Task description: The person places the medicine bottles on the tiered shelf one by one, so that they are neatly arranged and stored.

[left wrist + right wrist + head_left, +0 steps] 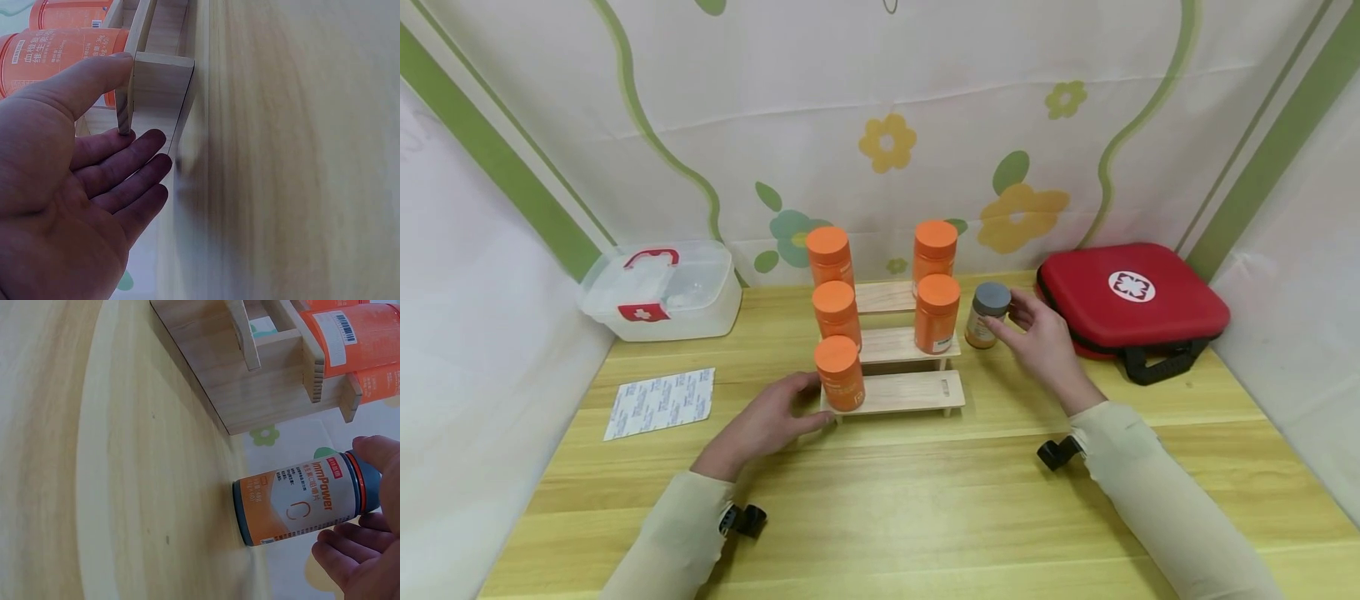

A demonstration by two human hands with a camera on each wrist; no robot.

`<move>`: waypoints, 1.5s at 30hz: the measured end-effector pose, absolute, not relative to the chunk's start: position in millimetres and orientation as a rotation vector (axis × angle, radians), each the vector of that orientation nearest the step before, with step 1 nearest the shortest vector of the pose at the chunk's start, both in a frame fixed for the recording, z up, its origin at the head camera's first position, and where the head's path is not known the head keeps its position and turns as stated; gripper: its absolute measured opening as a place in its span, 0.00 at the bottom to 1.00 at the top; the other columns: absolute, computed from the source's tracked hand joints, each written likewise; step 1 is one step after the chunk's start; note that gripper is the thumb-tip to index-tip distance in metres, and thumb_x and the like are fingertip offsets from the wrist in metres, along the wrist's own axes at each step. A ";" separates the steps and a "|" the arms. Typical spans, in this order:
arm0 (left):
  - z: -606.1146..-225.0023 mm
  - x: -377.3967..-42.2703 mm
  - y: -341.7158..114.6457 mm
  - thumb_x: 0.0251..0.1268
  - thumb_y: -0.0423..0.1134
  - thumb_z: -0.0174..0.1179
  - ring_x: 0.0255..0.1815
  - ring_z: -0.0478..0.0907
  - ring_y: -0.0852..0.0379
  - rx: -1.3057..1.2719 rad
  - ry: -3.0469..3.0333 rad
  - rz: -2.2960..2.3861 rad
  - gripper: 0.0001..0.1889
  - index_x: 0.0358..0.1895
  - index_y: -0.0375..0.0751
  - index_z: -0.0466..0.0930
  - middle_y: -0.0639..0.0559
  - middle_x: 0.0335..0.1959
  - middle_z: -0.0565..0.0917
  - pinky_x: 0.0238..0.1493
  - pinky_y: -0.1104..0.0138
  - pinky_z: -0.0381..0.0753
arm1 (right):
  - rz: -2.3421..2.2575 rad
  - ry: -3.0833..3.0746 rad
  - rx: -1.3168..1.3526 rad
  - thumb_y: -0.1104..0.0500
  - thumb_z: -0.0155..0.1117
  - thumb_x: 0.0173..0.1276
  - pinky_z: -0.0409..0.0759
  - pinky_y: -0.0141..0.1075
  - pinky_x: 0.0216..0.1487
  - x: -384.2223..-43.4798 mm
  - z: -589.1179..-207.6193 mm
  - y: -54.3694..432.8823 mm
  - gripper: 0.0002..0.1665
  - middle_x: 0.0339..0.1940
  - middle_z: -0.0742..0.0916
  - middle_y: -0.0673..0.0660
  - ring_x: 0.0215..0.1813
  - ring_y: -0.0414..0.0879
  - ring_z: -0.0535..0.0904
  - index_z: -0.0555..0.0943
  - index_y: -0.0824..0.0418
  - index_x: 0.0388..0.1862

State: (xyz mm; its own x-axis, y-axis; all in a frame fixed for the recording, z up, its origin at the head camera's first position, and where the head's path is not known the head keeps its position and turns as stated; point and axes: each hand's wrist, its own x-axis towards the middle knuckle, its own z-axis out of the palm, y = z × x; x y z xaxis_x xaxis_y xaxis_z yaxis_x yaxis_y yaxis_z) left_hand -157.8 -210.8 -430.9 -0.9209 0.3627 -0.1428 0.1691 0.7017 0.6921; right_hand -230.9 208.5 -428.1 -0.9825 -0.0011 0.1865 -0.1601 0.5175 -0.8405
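My right hand (1041, 337) holds a supplement bottle with a grey cap (988, 315) to the right of a stepped wooden rack (902, 392). In the right wrist view, the thumb and index finger are at the cap of this orange and grey-white bottle (297, 500), with the other fingers extended beside it. The bottle's base is at or close to the tabletop; exact contact is unclear. My left hand (771, 421) holds the left end of the rack's lowest step, thumb and index finger at its opposite edges. Orange bottles (839, 375) stand on the rack, three at left and two at right.
A translucent first-aid box (700, 304) stands at the back left, behind a printed white sheet (660, 404). At the back right lies a red first-aid case (1138, 296), its black handle (1165, 364) facing forward. A flower-printed curtain (820, 108) hangs behind the table.
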 end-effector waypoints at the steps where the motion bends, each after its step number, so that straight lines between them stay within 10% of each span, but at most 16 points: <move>1: -430.9 -157.9 -210.7 0.73 0.52 0.72 0.80 0.72 0.37 0.422 2.642 1.037 0.36 0.77 0.40 0.74 0.40 0.77 0.78 0.82 0.40 0.69 | 1.458 -2.594 0.137 0.51 0.76 0.74 0.80 0.56 0.74 -232.1 -428.6 208.2 0.41 0.74 0.82 0.71 0.74 0.67 0.80 0.72 0.65 0.79; 45: -431.1 -157.0 -211.0 0.73 0.50 0.72 0.80 0.73 0.38 0.426 2.630 1.063 0.36 0.78 0.39 0.73 0.40 0.77 0.78 0.82 0.41 0.70 | 1.409 -2.520 0.084 0.50 0.80 0.70 0.86 0.51 0.66 -226.8 -429.8 210.6 0.38 0.65 0.88 0.70 0.66 0.64 0.87 0.79 0.67 0.72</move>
